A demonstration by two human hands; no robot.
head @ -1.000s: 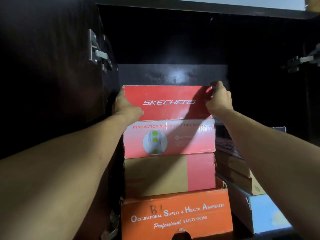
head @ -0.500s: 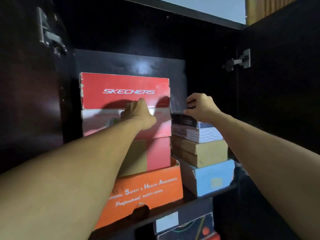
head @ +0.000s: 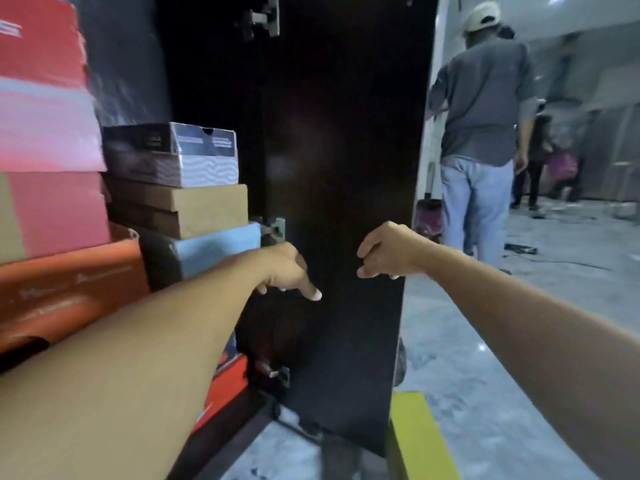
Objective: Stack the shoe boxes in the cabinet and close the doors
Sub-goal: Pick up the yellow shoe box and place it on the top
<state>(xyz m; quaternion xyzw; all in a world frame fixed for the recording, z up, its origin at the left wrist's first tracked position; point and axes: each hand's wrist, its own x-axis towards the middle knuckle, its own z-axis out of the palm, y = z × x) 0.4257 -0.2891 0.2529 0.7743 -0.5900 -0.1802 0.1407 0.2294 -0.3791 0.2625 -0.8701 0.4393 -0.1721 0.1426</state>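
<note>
Two stacks: shoe boxes fill the left third of the frame, inside the cabinet.
Far-left stack: a red box [head: 38, 39] at the upper left, a pale pink box [head: 48, 133] under it, a tan-and-pink box [head: 59, 213] below that, and an orange box [head: 69, 285] at the bottom, all blurred.
Second stack: just right of the first and lower; a black-and-grey box [head: 173, 154] on top, a brown cardboard box [head: 194, 209] beneath, a light blue box [head: 214, 247] at the base.
Left hand: the left hand [head: 284, 271] hangs at centre frame, in front of the dark panel, forefinger pointing down and right, the other fingers loosely curled; it grasps nothing.
Cabinet door: the open dark door [head: 346, 168] stands edge-out through the middle of the frame, top to bottom, with metal hinges [head: 266, 15] along its left side.
Right hand: the right hand [head: 384, 251] sits just right of centre, near the door's free edge, fingers curled inward and loose; nothing is in it, and contact with the door cannot be told.
Yellow object: a yellow block [head: 415, 441] at the bottom, right of the door's foot.
Background: a person in a grey shirt [head: 481, 98] and pale cap stands at the upper right, back turned, on a grey floor [head: 519, 323].
</note>
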